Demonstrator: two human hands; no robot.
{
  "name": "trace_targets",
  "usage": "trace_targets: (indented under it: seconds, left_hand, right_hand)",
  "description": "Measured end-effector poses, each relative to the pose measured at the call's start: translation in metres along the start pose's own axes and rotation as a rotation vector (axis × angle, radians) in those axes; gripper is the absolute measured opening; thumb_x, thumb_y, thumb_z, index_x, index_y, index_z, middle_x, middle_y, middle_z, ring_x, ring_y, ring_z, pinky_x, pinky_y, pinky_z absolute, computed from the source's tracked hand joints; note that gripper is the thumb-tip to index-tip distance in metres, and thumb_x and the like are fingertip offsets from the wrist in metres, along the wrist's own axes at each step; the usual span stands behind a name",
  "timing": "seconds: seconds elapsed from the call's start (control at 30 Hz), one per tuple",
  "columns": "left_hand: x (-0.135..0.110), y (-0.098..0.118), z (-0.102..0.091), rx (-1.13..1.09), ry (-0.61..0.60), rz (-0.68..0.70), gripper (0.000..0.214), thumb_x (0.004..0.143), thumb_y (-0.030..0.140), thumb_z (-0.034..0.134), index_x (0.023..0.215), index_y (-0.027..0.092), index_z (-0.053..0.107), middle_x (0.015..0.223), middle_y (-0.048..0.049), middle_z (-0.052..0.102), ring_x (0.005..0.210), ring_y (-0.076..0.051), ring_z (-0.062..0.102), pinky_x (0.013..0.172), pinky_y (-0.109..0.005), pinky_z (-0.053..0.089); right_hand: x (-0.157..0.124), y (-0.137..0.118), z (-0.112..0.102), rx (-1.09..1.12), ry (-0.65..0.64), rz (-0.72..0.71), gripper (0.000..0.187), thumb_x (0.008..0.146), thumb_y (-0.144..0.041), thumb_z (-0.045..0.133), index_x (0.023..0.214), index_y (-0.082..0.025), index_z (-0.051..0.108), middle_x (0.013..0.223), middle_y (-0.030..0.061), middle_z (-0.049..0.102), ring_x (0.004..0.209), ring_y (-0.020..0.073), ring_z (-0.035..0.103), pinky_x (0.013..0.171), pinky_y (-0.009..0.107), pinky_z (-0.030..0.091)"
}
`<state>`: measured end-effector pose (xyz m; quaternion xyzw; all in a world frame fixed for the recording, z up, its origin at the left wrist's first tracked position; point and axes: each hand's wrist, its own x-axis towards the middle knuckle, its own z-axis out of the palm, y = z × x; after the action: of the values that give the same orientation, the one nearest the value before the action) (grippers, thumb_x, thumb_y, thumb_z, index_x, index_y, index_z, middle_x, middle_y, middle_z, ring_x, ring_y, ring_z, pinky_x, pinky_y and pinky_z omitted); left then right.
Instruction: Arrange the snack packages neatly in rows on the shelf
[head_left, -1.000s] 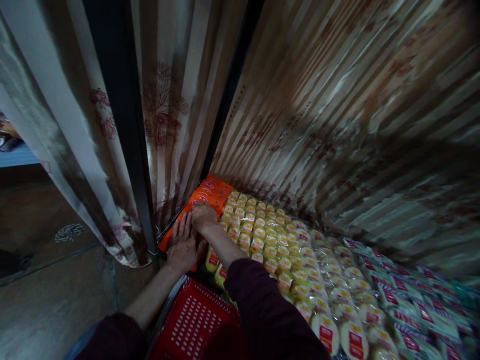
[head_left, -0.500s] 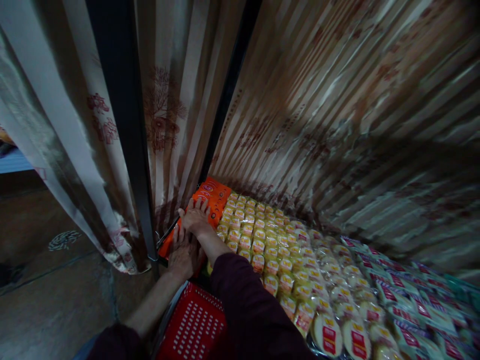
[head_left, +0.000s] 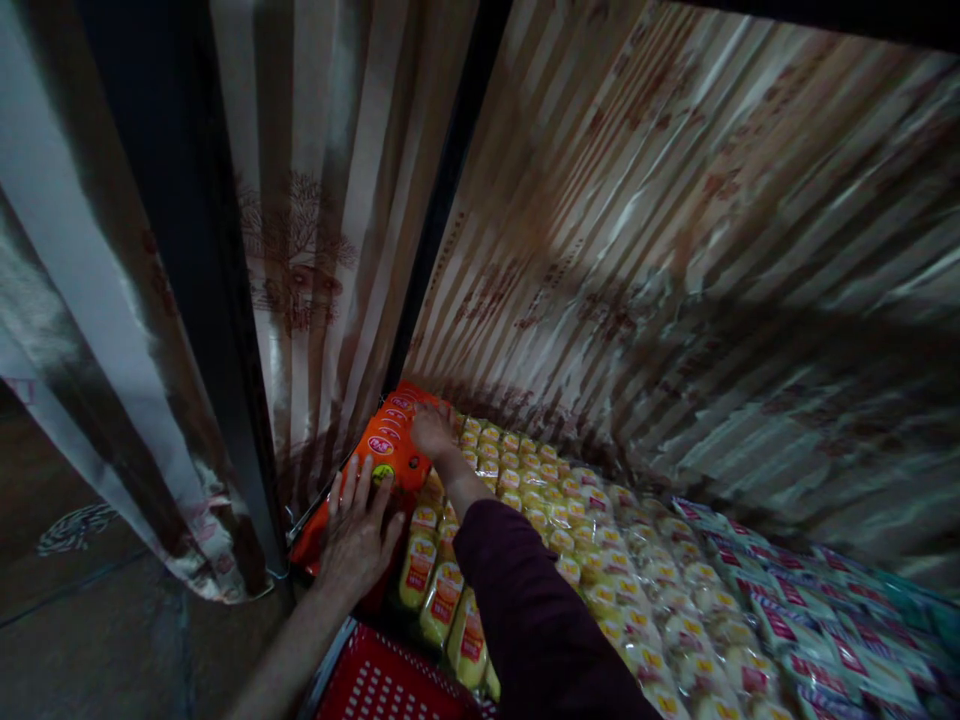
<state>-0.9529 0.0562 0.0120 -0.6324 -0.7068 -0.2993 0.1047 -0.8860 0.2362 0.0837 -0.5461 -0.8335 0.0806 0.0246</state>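
Note:
A row of glossy orange packets [head_left: 396,440] with printed labels stands in the corner of the display, beside the dark post. My left hand [head_left: 358,545] lies over the near packets, fingers spread and pointing away from me. At the far right edge of the row, my right hand [head_left: 435,432] bends its fingers around a packet's edge; its fingertips are partly hidden. Yellow clear-wrapped packs [head_left: 442,600] with orange and white labels stand in rows just right of the orange packets, under my right forearm.
A red perforated basket [head_left: 382,680] sits at the near edge. Further right are pale round wrapped packs [head_left: 686,630] and white-and-pink bags [head_left: 810,610]. Striped curtains [head_left: 600,250] hang behind and at the left, with a dark metal post [head_left: 217,300] in front.
My hands have moved apart: the right went away and to the right across the orange packets, and its fingers bent. My left hand spread its fingers. The view shifted closer.

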Motion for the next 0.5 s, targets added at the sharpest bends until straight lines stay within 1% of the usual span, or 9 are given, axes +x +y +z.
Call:
trace_targets:
  seconds: [0.1, 0.17, 0.23, 0.3, 0.37, 0.43, 0.5]
  left_hand:
    - [-0.002, 0.002, 0.012, 0.013, -0.009, -0.030, 0.045, 0.088, 0.034, 0.050, 0.130, 0.017, 0.056, 0.148, -0.0136, 0.038, 0.142, -0.032, 0.024, 0.112, -0.054, 0.025]
    - [-0.003, 0.005, 0.017, 0.025, -0.009, -0.051, 0.045, 0.088, 0.035, 0.050, 0.129, 0.017, 0.056, 0.146, -0.0135, 0.042, 0.141, -0.032, 0.026, 0.112, -0.053, 0.027]
    - [-0.002, 0.007, 0.019, 0.036, -0.005, -0.063, 0.044, 0.088, 0.035, 0.049, 0.128, 0.016, 0.057, 0.144, -0.0138, 0.044, 0.140, -0.032, 0.027, 0.112, -0.053, 0.027]
    - [0.000, 0.009, 0.019, 0.043, -0.005, -0.062, 0.044, 0.089, 0.034, 0.048, 0.127, 0.014, 0.058, 0.144, -0.0150, 0.044, 0.140, -0.033, 0.027, 0.111, -0.052, 0.028]
    - [0.002, 0.011, 0.019, 0.046, -0.012, -0.065, 0.044, 0.089, 0.034, 0.047, 0.126, 0.013, 0.058, 0.143, -0.0164, 0.044, 0.140, -0.034, 0.027, 0.111, -0.052, 0.028]
    - [0.003, 0.011, 0.020, 0.047, -0.025, -0.069, 0.045, 0.089, 0.034, 0.048, 0.127, 0.012, 0.058, 0.143, -0.0171, 0.044, 0.140, -0.034, 0.027, 0.111, -0.053, 0.028]
    - [0.005, 0.012, 0.019, 0.040, -0.043, -0.076, 0.044, 0.089, 0.034, 0.048, 0.127, 0.013, 0.058, 0.144, -0.0156, 0.044, 0.140, -0.034, 0.026, 0.112, -0.053, 0.026]
  right_hand:
    - [0.011, 0.015, 0.001, -0.012, 0.013, -0.023, 0.036, 0.090, -0.024, 0.045, 0.122, -0.021, 0.063, 0.123, 0.0104, 0.065, 0.127, 0.0269, 0.048, 0.112, 0.045, 0.024]
    - [0.016, 0.019, 0.002, -0.010, 0.017, -0.049, 0.033, 0.090, -0.026, 0.046, 0.116, -0.022, 0.067, 0.118, 0.0078, 0.068, 0.119, 0.0238, 0.055, 0.108, 0.039, 0.032]
    - [0.020, 0.019, 0.003, -0.009, 0.024, -0.069, 0.032, 0.091, -0.027, 0.045, 0.112, -0.025, 0.069, 0.113, 0.0045, 0.070, 0.110, 0.0194, 0.061, 0.100, 0.031, 0.039]
    - [0.022, 0.019, 0.003, -0.018, 0.036, -0.076, 0.032, 0.091, -0.027, 0.043, 0.109, -0.026, 0.070, 0.109, 0.0031, 0.072, 0.102, 0.0171, 0.064, 0.092, 0.026, 0.043]
    - [0.024, 0.019, 0.003, -0.037, 0.050, -0.074, 0.033, 0.092, -0.025, 0.041, 0.104, -0.025, 0.072, 0.105, 0.0045, 0.073, 0.098, 0.0178, 0.065, 0.087, 0.026, 0.045]
    - [0.026, 0.019, 0.004, -0.062, 0.063, -0.065, 0.034, 0.092, -0.024, 0.040, 0.101, -0.023, 0.073, 0.103, 0.0077, 0.073, 0.098, 0.0201, 0.065, 0.087, 0.028, 0.044]
    - [0.026, 0.019, 0.006, -0.085, 0.073, -0.057, 0.035, 0.093, -0.024, 0.039, 0.099, -0.022, 0.073, 0.102, 0.0104, 0.073, 0.101, 0.0226, 0.063, 0.090, 0.031, 0.042]
